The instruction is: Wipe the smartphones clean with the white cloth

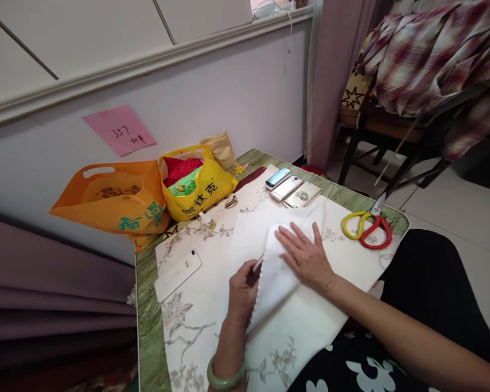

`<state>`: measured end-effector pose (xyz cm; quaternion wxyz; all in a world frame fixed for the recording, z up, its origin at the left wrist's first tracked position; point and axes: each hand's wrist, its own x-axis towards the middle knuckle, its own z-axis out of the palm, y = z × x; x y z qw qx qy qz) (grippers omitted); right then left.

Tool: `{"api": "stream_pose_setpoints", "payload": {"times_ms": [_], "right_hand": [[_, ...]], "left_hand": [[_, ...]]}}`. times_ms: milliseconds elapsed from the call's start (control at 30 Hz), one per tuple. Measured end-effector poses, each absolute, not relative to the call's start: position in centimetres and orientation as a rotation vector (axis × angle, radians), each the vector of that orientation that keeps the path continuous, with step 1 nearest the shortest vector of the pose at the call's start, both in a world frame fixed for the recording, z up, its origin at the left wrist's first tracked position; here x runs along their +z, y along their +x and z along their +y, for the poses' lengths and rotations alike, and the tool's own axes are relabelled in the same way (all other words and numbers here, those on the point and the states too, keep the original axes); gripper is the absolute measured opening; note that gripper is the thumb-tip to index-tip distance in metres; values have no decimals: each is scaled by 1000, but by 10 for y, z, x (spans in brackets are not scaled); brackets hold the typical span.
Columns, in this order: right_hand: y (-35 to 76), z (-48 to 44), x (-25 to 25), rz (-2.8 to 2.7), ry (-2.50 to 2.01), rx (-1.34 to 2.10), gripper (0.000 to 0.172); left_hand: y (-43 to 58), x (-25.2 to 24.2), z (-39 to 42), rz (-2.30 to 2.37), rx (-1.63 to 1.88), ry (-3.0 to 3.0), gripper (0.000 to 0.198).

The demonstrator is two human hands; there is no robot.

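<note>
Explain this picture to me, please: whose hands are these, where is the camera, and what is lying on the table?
No machine here: a person wears a camera on the head, so this one picture looks down at their own two hands. The right hand lies flat on a white cloth. The left hand is closed around a slim stick at the cloth's edge; what it is, I cannot tell. On the table lie scissors, three phones in a row, another white phone, an orange bag and a yellow bag.
</note>
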<state>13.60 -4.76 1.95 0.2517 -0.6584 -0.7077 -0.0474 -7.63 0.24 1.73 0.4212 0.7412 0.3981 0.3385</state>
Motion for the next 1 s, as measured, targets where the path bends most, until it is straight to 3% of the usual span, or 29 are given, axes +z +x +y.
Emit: {"api": "stream_pose_setpoints", "payload": {"times_ms": [133,300,600,833,1000], "right_hand": [[131,-53,23,-1838,-1875,-175,50],[92,-71,27,-2139,-1487,-188,56],[131,-52,24,-1761,-1844,-244,48],[93,-71,24,-2165,-1436,-205,57],[129,-57,19,-1838,-1805,-212,52]], "left_hand": [[-73,17,1,953,848,1861,27],[-77,11,-2,989,858,1872,11],[-75,16,1,929,859,1903,24],[-78,11,-2,972,894,1932,14],[-75,16,0,947,868,1917,23]]}}
